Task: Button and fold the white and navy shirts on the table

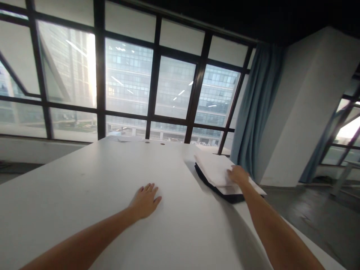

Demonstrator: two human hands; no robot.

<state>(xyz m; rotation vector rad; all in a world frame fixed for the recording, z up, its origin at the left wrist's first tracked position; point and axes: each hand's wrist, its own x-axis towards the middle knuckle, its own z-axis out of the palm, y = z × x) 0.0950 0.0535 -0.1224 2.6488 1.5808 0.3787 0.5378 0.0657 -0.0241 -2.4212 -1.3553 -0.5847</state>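
My left hand [145, 201] lies flat on the white table [112, 195], palm down with its fingers spread, and holds nothing. Toward the table's right edge sits a stack of flat, folded white pieces [215, 168] that look like cloth. Beneath them, a black folded layer [209, 183] shows along the near and left sides. My right hand [238, 175] is over the right part of the stack, its fingers bent and closed on the top white piece. The fingertips are slightly blurred.
White sheets [123, 138] lie at the table's far end, near two dark round holes. Beyond are black-framed windows [129, 75]. A blue curtain [253, 108] and a white pillar [292, 112] stand behind the right edge. Grey floor [315, 213] lies to the right.
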